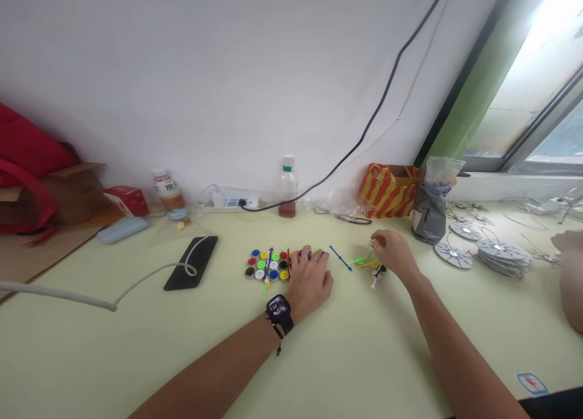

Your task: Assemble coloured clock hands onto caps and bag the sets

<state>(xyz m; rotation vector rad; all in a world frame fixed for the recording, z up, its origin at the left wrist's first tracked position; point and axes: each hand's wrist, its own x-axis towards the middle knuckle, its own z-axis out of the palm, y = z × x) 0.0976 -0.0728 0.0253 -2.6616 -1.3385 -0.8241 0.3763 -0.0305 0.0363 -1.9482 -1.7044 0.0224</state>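
Your left hand (310, 279) lies flat, fingers spread, pinning the cluster of coloured discs (268, 266). Your right hand (392, 252), farther right, curls around something I can't tell. The loose sticks (364, 262) look light and bendy; pinch them mid-shaft.

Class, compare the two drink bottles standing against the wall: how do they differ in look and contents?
The left bottle is squat, with a white cap and a printed label; the right bottle is taller and slimmer, with a green cap and no label visible. The left bottle looks fuller; the right bottle holds only a low layer of brown liquid. Both stand upright.
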